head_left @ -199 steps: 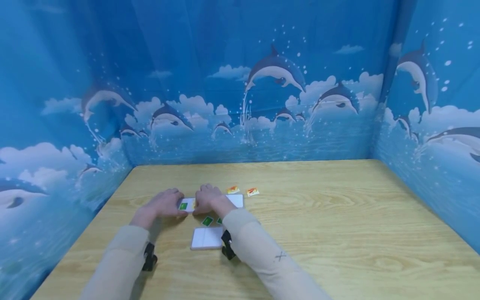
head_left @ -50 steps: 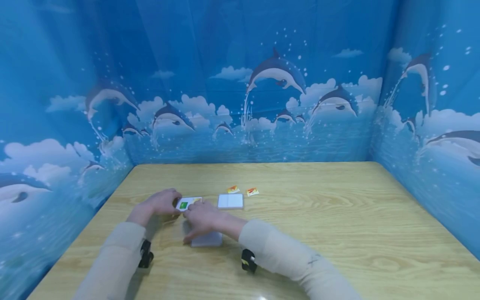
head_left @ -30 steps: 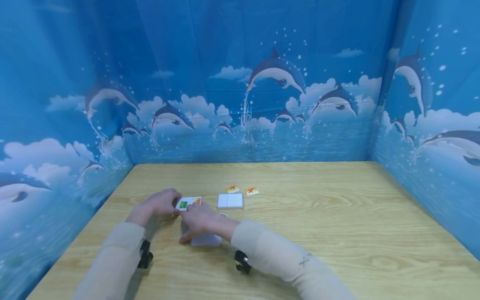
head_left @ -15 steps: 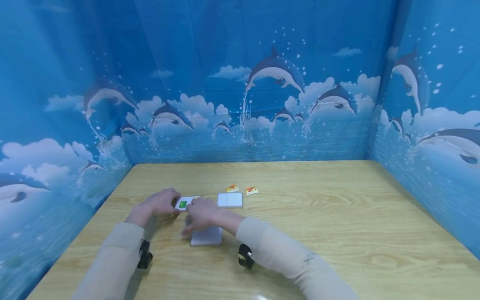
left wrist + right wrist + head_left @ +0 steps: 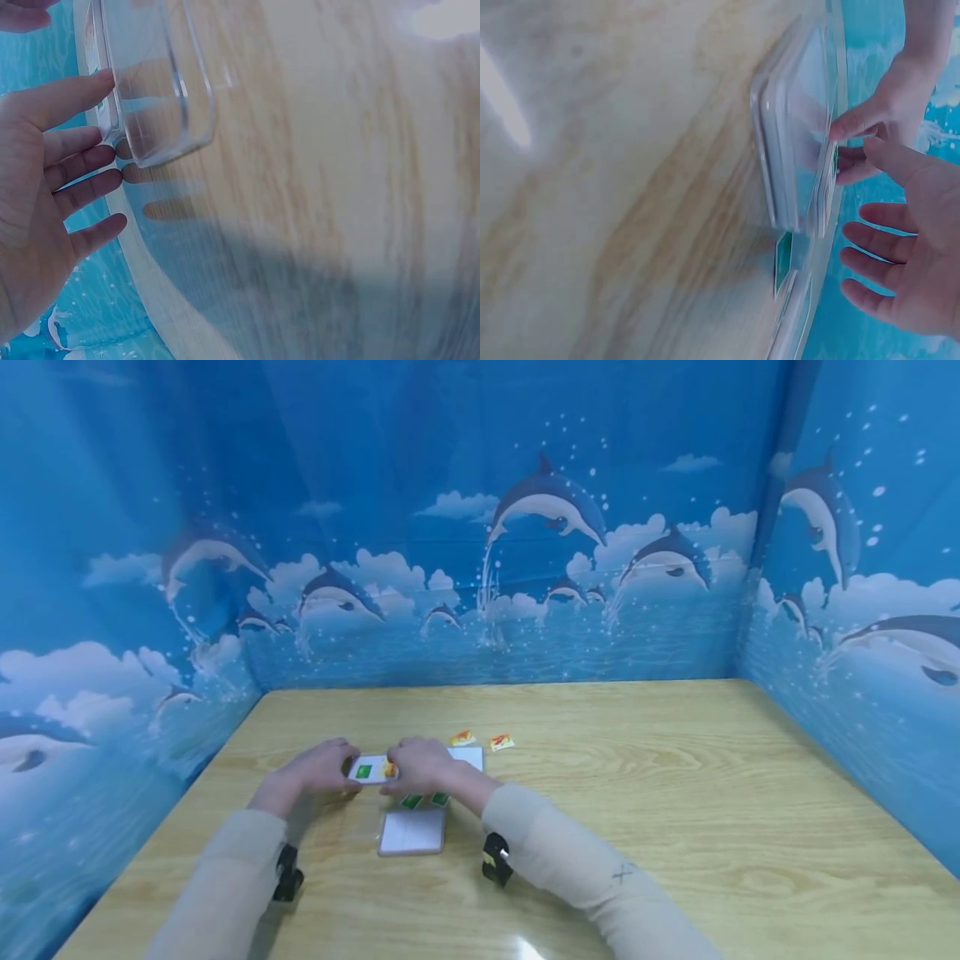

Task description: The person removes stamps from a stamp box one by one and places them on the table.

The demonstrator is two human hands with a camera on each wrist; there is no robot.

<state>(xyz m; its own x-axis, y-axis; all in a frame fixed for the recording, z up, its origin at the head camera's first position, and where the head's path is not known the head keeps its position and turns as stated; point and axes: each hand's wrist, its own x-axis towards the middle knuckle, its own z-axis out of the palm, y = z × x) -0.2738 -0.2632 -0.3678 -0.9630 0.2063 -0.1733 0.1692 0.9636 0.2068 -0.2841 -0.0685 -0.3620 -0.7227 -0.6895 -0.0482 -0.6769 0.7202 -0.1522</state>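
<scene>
My left hand (image 5: 318,766) holds the left end of a flat white case (image 5: 375,781) between thumb and fingers. A green rectangle (image 5: 363,772) and an orange picture (image 5: 389,769) show on its top. My right hand (image 5: 422,765) is at the case's right end, thumb extended; the right wrist view shows its fingers (image 5: 885,247) relaxed and loosely bent, holding nothing. Two small green cards (image 5: 411,801) lie just below the right hand. Nearer stands a clear plastic case (image 5: 161,82) with a white face, largest in the left wrist view.
Behind the right hand, another white case (image 5: 470,756) is partly hidden. Two small orange picture cards (image 5: 462,737) lie beyond it on the wooden table (image 5: 637,802). A dolphin-print curtain (image 5: 420,527) surrounds the table's far and side edges.
My right hand has drawn back from over the case's orange picture and the nearer case, uncovering them and the green cards. My left hand keeps its hold.
</scene>
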